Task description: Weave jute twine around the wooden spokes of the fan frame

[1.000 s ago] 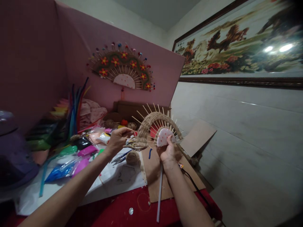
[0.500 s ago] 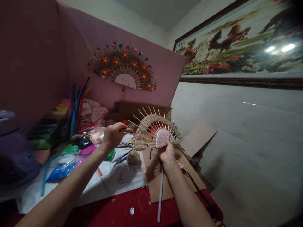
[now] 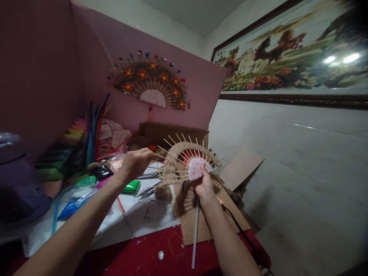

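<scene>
My right hand (image 3: 205,188) grips a half-woven fan (image 3: 174,155) by its white half-round base with red dots (image 3: 198,168), thumb across the front. Thin sticks radiate from the base, and a band of brown twine is woven around them. At the fan's left edge, by the stick tips, my left hand (image 3: 139,163) is closed in a pinch on a thin strand that looks like twine; its fingertips are partly hidden. Below the fan sits a ball of twine (image 3: 163,193). Scissors (image 3: 151,175) and blue-handled snips (image 3: 148,193) lie left of it.
A glue stick (image 3: 195,237) lies on brown cardboard (image 3: 186,230) under my right arm. Colourful clay packets (image 3: 74,207) and pipe cleaners (image 3: 93,130) are at left. A decorated fan (image 3: 152,82) hangs on the pink board behind. A purple container (image 3: 20,176) stands far left.
My left hand has moved slightly left and down along the stick tips, still pinched. The fan has shifted and tilted slightly in my right hand, which keeps its hold.
</scene>
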Available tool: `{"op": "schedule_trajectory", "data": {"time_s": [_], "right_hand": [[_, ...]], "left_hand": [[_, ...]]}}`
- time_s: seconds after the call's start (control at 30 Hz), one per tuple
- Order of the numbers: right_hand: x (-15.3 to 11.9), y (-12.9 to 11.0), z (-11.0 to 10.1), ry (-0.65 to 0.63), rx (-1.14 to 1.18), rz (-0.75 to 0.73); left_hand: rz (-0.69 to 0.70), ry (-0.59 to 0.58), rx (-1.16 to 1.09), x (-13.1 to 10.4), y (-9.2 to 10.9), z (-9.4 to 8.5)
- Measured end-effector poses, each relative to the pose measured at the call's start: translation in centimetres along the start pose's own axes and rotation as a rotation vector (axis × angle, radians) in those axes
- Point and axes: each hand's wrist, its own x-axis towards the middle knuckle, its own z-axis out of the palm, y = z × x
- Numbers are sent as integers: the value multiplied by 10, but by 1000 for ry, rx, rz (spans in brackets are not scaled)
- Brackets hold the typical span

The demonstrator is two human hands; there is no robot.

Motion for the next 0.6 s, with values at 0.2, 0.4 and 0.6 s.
{"op": "schedule_trajectory", "data": {"time_s": [0.2,0.4,0.6], "right_hand": [[-2,-3,2,96,55,83],[-2,-3,3,108,64,103],[1,-2,0,59,30,110]], "left_hand": [[27,-78,-9,3,1,-4],[-5,-102,17,6,6,-8],[15,-168,67,8,7,-13]]}}
